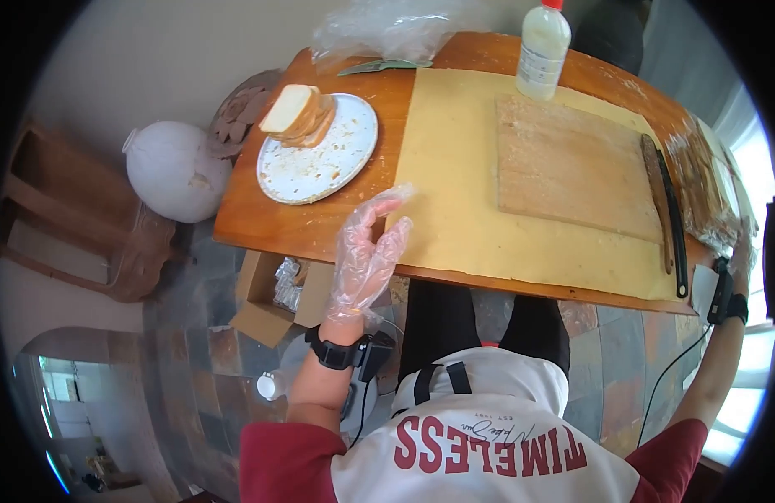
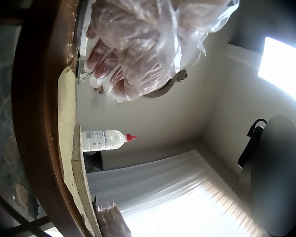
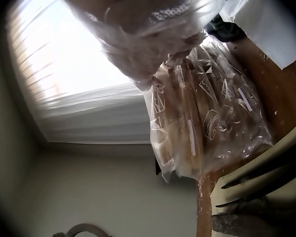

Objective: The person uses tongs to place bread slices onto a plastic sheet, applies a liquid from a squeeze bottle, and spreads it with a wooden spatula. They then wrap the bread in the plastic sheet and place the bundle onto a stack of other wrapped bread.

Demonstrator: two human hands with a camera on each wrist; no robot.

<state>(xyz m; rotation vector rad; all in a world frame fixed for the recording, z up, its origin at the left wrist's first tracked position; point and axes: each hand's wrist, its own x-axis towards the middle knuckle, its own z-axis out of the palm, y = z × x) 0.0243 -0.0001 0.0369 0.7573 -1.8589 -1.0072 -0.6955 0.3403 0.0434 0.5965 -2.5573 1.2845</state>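
My left hand, in a clear plastic glove, hovers over the front table edge with fingers loosely bent and nothing between them. Close to it stands a white plate with crumbs and a stack of bread slices. At the table's right end, my gloved right hand is at the end of a clear plastic bag of sliced bread. Its fingertips overlap the bag's end; I cannot tell whether they grip it.
A wooden board lies on a yellow sheet, with a long brown strip and a black one along its right edge. Behind it stands a red-capped bottle. Clear plastic and a green-handled tool lie at the back.
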